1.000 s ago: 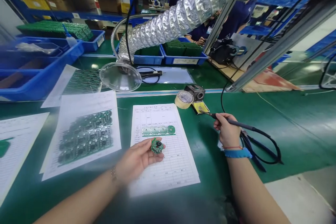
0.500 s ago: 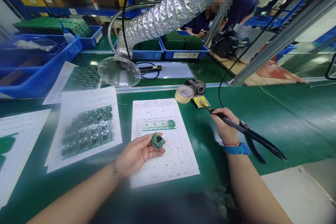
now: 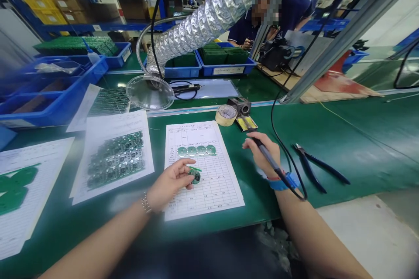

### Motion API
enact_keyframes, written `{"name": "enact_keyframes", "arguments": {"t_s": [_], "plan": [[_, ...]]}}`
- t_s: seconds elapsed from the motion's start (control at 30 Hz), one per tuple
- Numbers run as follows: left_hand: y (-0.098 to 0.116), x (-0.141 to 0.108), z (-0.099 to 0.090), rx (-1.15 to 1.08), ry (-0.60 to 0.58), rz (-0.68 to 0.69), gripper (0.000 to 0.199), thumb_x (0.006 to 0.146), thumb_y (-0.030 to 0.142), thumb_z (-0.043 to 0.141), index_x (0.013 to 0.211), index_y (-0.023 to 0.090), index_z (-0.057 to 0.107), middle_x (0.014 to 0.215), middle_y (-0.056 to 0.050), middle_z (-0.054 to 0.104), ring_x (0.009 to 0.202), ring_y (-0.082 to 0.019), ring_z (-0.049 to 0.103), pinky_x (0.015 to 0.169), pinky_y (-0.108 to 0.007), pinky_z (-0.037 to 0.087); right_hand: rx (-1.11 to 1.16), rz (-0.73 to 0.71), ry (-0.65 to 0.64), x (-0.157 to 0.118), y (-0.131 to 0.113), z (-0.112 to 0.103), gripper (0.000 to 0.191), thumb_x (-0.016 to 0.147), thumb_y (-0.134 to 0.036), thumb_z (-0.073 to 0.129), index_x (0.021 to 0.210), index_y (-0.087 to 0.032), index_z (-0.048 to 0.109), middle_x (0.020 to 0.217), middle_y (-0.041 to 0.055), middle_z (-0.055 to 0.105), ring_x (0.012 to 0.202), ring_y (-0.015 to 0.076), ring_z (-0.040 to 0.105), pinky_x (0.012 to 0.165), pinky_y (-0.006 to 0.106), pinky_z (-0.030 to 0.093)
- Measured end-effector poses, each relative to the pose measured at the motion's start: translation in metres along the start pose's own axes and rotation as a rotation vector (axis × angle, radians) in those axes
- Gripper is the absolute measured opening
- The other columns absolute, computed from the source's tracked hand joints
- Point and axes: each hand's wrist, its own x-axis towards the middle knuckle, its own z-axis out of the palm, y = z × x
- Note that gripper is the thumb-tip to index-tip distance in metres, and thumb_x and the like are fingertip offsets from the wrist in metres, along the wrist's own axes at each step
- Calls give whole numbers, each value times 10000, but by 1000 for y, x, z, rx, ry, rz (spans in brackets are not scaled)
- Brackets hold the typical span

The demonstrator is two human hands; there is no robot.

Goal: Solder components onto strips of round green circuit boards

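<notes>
Your left hand (image 3: 166,187) pinches the small round board (image 3: 196,177) above the printed sheet (image 3: 212,200); right of that sheet, your right hand (image 3: 272,147) grips the soldering iron (image 3: 267,155), aimed toward the yellow sponge (image 3: 247,122). You're likely cleaning it; the next move calls for a steady board.

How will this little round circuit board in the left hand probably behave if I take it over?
The circuit board is probably light, since the left hand holds it in a simple pinch. It seems stiff: the visible part shows no sag. Treat it as possibly fragile, as a dark component sits on its face.
</notes>
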Motion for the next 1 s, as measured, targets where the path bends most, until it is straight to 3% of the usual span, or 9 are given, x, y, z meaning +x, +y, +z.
{"name": "enact_keyframes", "arguments": {"t_s": [0.07, 0.13, 0.2, 0.37, 0.57, 0.67, 0.8, 0.9, 1.0], "plan": [[3, -6, 0, 132, 15, 17, 288, 731, 217, 624, 982, 184, 485, 704, 39, 508, 597, -85, 502, 606, -235, 408, 8, -94, -219, -14, -11, 1, 214, 797, -297, 559, 1002, -238, 562, 920, 34, 653, 784, 183, 647, 734, 303, 519], [4, -13, 0, 285, -10, -6, 191, 733, 221, 606, 880, 167, 495, 690, 27, 523, 584, -86, 482, 558, -214, 386, -1, -221, -469, -33, -21, 2, 387, 760, -277, 610, 1124, -231, 488, 1119, 76, 595, 971, 225, 604, 832, 349, 503], [2, -19, 0, 447, -70, -31, 107, 749, 225, 573, 812, 150, 528, 682, 10, 546, 590, -95, 489, 546, -211, 380, -29, -327, -625, -55, -27, 5, 528, 735, -278, 641, 1207, -216, 411, 1213, 110, 534, 1101, 266, 527, 928, 426, 448], [-12, -30, 9, 850, -213, 80, 102, 774, 175, 502, 775, 160, 603, 658, 1, 586, 601, -115, 525, 575, -218, 393, -110, -371, -652, -82, -32, 21, 608, 744, -257, 642, 1254, -192, 317, 1236, 144, 503, 1161, 286, 473, 1020, 516, 330], [-17, -25, 9, 1192, -182, 327, 169, 813, 215, 497, 869, 191, 654, 881, -47, 625, 770, -163, 577, 714, -256, 443, -109, -336, -674, -65, -27, 32, 647, 734, -247, 649, 1268, -238, 284, 1251, 110, 483, 1166, 292, 463, 992, 515, 371], [-1, -3, -20, 1347, 53, 378, 231, 860, 258, 434, 943, 205, 642, 998, -51, 612, 863, -178, 576, 776, -278, 451, -87, -318, -662, -61, -24, 32, 616, 751, -254, 631, 1261, -248, 285, 1264, 110, 465, 1176, 294, 452, 978, 511, 384], [33, 43, -82, 1439, 387, 304, 255, 864, 166, 395, 1024, 142, 592, 1159, -130, 531, 1100, -266, 467, 931, -423, 355, -48, -251, -616, -63, -22, 34, 570, 775, -260, 608, 1246, -238, 287, 1333, 129, 396, 1187, 276, 443, 956, 455, 417], [49, 72, -119, 1489, 494, 208, 208, 851, 199, 482, 1025, 124, 567, 1129, -118, 541, 1090, -247, 476, 934, -446, 354, -50, -227, -600, -64, -22, 37, 557, 774, -258, 607, 1237, -233, 298, 1331, 136, 401, 1162, 271, 471, 943, 439, 427], [55, 89, -134, 1509, 517, 119, 224, 850, 308, 515, 969, 125, 567, 1019, -65, 578, 948, -190, 545, 850, -417, 424, -40, -221, -599, -64, -21, 38, 553, 770, -257, 610, 1232, -227, 308, 1330, 137, 403, 1161, 266, 473, 945, 429, 428]]}}
